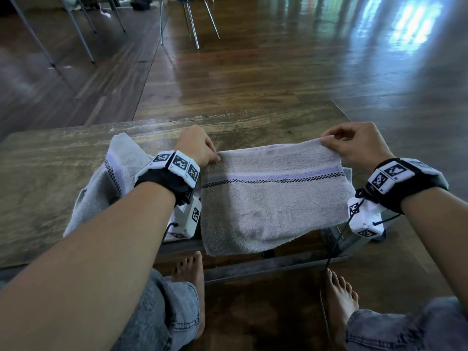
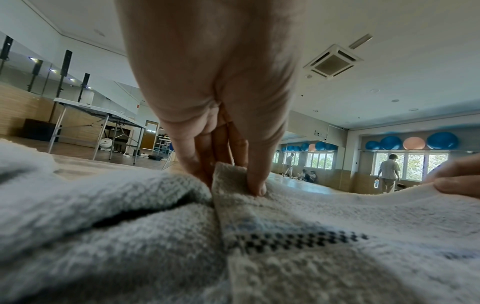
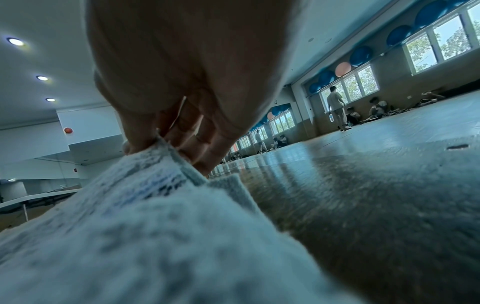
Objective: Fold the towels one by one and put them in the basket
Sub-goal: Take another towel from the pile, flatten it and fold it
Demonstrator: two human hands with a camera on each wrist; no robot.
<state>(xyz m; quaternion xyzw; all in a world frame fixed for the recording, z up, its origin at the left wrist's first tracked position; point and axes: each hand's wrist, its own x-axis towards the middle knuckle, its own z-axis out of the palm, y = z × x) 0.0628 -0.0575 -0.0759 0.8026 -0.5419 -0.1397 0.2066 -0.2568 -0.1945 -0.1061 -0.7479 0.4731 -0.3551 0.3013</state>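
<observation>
Towel (image 1: pixel 273 198) draped over near edge of table (image 1: pixel 50 173), top hem held taut between both hands, lower part hanging off toward the knees. Left hand (image 1: pixel 196 145) pinching the left corner, thumb on top, fingers behind, clear in the left wrist view (image 2: pixel 228 179). Right hand (image 1: pixel 357 143) pinching the right corner the same way, fingers curled round the hem (image 3: pixel 155 148). Striped band runs across, level with the wrists; a second layer peeks out at the right edge, so probably already doubled once, though hard to say for sure.

Second towel (image 1: pixel 114 178) lying crumpled just left of the left wrist, touching or overlapping the first one's left edge; exact contact hidden by the wristband.

Basket not in view in any camera.

Step in hand, best guess: squaring up the first towel mid-fold, corners gripped for the next fold. Nothing in the basket yet as far as can be told.

Next move likely needs:
- both pinches kept firm, hem kept taut and level
- corners carried together, or top edge laid over to meet the hanging edge
- edges aligned before letting go, terry slips and bunches
- keep clear of the second towel so it is not dragged along
- then locate the basket
</observation>
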